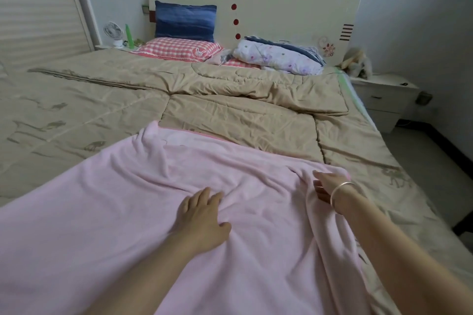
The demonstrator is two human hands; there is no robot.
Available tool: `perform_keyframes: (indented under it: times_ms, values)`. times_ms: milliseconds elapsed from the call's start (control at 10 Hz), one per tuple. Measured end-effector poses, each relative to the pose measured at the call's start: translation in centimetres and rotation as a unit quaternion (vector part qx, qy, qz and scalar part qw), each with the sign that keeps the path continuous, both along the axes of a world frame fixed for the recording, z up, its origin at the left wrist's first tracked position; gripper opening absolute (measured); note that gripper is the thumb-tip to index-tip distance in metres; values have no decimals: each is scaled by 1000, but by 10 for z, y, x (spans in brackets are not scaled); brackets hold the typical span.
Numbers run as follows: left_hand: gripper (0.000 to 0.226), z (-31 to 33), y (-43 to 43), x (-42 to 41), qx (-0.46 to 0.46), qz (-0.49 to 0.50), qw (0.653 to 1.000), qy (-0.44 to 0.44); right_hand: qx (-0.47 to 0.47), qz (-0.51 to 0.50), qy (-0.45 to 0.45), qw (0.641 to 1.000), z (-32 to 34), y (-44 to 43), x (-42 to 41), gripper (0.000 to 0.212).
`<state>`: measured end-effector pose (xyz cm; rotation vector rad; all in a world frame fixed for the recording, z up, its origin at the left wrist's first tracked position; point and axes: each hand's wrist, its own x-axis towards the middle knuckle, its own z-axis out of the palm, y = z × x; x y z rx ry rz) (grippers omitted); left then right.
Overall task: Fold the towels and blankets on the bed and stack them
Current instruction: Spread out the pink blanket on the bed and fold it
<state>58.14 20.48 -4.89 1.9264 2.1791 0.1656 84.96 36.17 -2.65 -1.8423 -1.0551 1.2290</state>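
- One pink blanket [128, 212], soft and fleecy, rumpled over a tan quilted cover [230, 110] at the bed's near end.
- Red checked pillow [169, 47] far back, with a rabbit patch [197, 52].
- Left hand [204, 215] flat on the blanket, fingers spread.
- Right hand [325, 186], silver bangle [337, 193] at the wrist, gripping a raised fold.

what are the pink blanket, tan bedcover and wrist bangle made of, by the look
Pink blanket: probably fleece, matte, with fuzzy nap and rounded folds. Tan quilted bedcover: padded woven fabric, faint sheen, stitched panels. Thin bangle on the right wrist: seemingly silver-toned metal, glossy highlight.
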Motion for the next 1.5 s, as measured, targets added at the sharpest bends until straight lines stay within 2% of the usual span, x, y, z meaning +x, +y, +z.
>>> perform_keyframes:
  times_ms: [100, 200, 300, 400, 500, 600, 700, 800, 900, 1000, 1100, 1200, 1300, 1400, 1500]
  values:
    - [70, 7, 5, 15, 33, -50, 998, -19, 1, 83, -182, 980, 9, -2, -14, 37]
    - [65, 8, 13, 31, 53, -84, 995, -27, -39, 104, -138, 984, 4, 14, -19, 62]
    - [56, 12, 24, 39, 81, -81, 992, -54, -30, 57, 42, 997, 10, 23, -5, 69]
    - [33, 17, 43, 42, 107, -46, 989, -86, 72, 14, 238, 968, 13, 21, 21, 45]
    - [21, 22, 73, 48, 133, 12, 986, -98, 57, 43, 329, 942, -21, 14, 40, 56]
    - [17, 26, 115, 56, 182, 25, 978, -102, 138, 65, 256, 955, -37, -1, 38, 31]
    - [20, 26, 161, 64, 162, -21, 980, -110, 160, 114, 182, 963, -44, -6, 44, 40]
    - [24, 20, 194, 63, 102, -56, 990, -84, 56, 182, 77, 979, -45, 9, 52, 42]
    - [19, 14, 211, 53, 27, -68, 997, -36, 192, 42, -59, 979, -58, -1, 58, 28]
    - [19, 21, 216, 45, -27, -104, 994, 9, 242, 91, -78, 963, -42, 22, 50, 4]
    - [13, 28, 217, 33, -79, -126, 986, 73, 288, 5, -140, 947, -58, 32, 63, 14]
    - [9, 28, 218, 25, -92, -127, 981, 113, 274, -89, -156, 945, -59, 41, 66, 31]
    - [9, 27, 213, 25, -95, -137, 983, 81, 276, -110, -193, 935, -64, 50, 70, 24]
    - [7, 28, 210, 24, -93, -156, 980, 84, 265, -119, -276, 916, -62, 49, 70, 24]
    - [10, 28, 215, 21, -67, -152, 983, 82, 234, -89, -292, 923, -61, 49, 76, 31]
